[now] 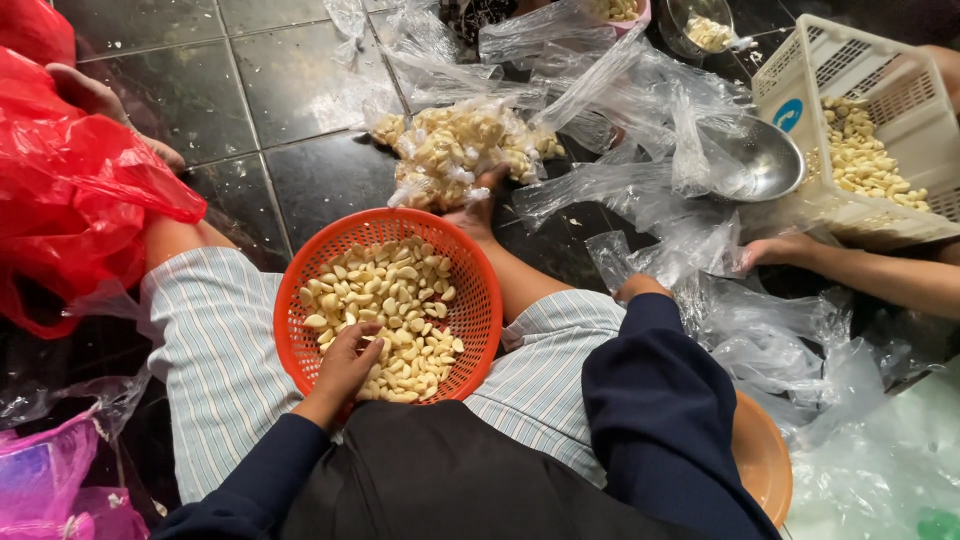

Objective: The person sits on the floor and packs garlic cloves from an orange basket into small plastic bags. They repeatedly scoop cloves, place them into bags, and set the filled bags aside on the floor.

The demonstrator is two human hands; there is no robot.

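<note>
Many peeled garlic cloves (395, 300) left loose in orange basket (480, 290) on your lap. Your left hand (345, 365) dug in, fingers curled over cloves. Your right hand (640, 290) reached to clear bags (760, 340), grip not visible. Several filled packets (455, 150) lay far, done.

A round orange plastic basket (470, 300) sits upright in the person's lap, about half filled with peeled, pale garlic cloves (400, 300). Clear, crumpled plastic bags (740, 330) lie loose on the dark floor just beside the right knee.
</note>
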